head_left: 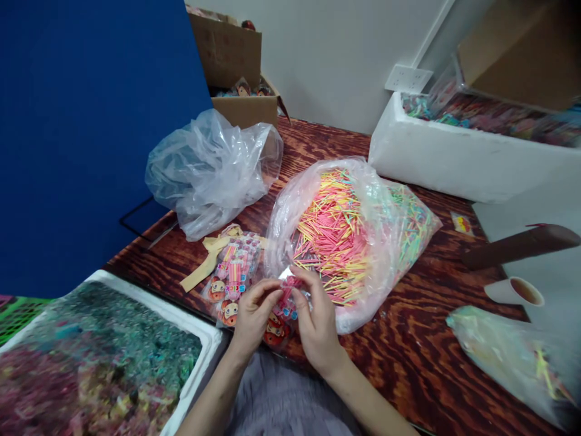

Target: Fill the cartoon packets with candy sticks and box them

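Note:
Both hands meet at the table's front edge over a small clear packet (287, 295) with pink pieces and a printed picture. My left hand (254, 312) pinches its left side between thumb and fingers. On its right side, my right hand (315, 315) grips it with thumb and forefinger. Just behind them stands an open clear bag (333, 236) full of thin pink, yellow and green sticks. Left of my hands lie several printed packets (235, 275) with pink sticks and cartoon faces. Another face packet (275, 330) is partly hidden below my hands.
A crumpled clear bag (213, 169) and cardboard boxes (245, 112) are at the back left. Foam boxes stand front left (106, 278) and back right (454, 154). A paper cup (506, 292), a dark tube-like object (517, 247) and a filled bag (494, 345) are at right.

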Motion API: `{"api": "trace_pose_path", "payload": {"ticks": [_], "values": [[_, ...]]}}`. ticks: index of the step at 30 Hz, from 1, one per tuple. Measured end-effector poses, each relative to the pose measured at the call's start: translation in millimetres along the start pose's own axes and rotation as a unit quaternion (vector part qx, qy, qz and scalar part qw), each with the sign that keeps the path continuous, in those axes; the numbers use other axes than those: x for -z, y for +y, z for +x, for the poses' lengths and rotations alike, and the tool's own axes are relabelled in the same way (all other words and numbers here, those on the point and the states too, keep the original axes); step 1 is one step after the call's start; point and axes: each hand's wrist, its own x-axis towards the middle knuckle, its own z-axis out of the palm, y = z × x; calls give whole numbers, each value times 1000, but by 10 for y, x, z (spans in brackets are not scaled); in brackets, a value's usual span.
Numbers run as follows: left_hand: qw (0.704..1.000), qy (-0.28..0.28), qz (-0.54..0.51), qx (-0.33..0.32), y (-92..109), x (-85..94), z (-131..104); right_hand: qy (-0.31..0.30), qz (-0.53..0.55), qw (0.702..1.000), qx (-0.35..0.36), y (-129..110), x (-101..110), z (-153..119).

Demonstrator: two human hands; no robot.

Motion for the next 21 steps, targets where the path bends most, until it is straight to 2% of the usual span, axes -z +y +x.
{"api": "trace_pose_path", "payload": {"ticks": [2,5,9,11,14,15,17,19,21], "values": [[1000,1,-14,28,21,53,-20,-14,-48,998,34,-13,-36,-37],[997,-14,-34,67,65,127,-23,-40,-59,997,31,-53,-49,-35],[993,-45,-64,91,139,220,-8,-142,-12,989,31,-154,9,-22],[989,-67,-76,111,168,276,-16,-179,47,983,8,-148,78,4],[982,-90,-87,140,200,382,-47,-162,113,979,-57,29,259,124],[982,-85,-91,140,209,423,-54,-134,88,985,-69,126,338,180],[985,-59,-97,127,227,506,-54,-97,-59,992,-52,339,503,277],[989,-22,-99,112,236,581,-32,-109,-244,964,-5,527,637,321],[989,19,-104,102,226,634,3,-137,-382,914,34,653,700,306]]}}
